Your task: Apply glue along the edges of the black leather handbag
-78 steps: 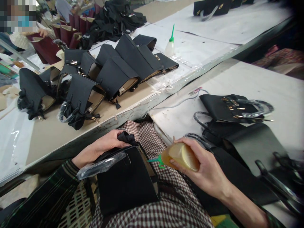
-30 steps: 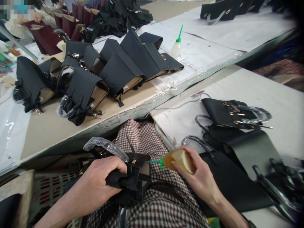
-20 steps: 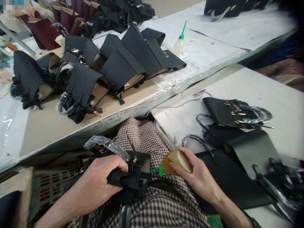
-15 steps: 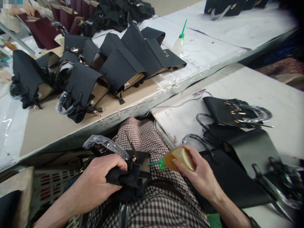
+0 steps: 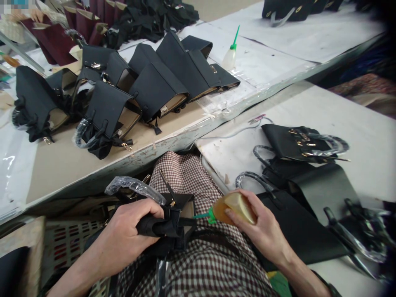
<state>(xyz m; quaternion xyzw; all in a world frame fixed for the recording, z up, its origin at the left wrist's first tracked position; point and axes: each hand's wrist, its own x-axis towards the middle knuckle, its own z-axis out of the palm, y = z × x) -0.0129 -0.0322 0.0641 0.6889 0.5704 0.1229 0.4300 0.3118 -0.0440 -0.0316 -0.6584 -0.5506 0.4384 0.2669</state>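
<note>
My left hand [image 5: 133, 235] is wrapped round the folded side of a black bag [image 5: 176, 243], which rests over my lap. A plastic-wrapped handle [image 5: 136, 187] stands up beyond my knuckles. In my right hand [image 5: 262, 227] is a squeeze bottle [image 5: 236, 207] of amber liquid, lying on its side with its green nozzle pointing left. The nozzle's tip meets the bag's open edge; whether it touches cannot be made out. Below the bag is a checked apron [image 5: 216, 264].
Several black bags [image 5: 157, 88] lie on the table at left, with a second green-tipped bottle [image 5: 229, 57] behind them. More black bags [image 5: 297, 222] cover the right table. A plastic crate [image 5: 68, 239] stands at lower left. A person's hand shows at top left.
The nozzle tip has shifted slightly relative to the bag's edge, and the pale inside of the bag shows less beside it. The view has moved a little. Both grips are unchanged.
</note>
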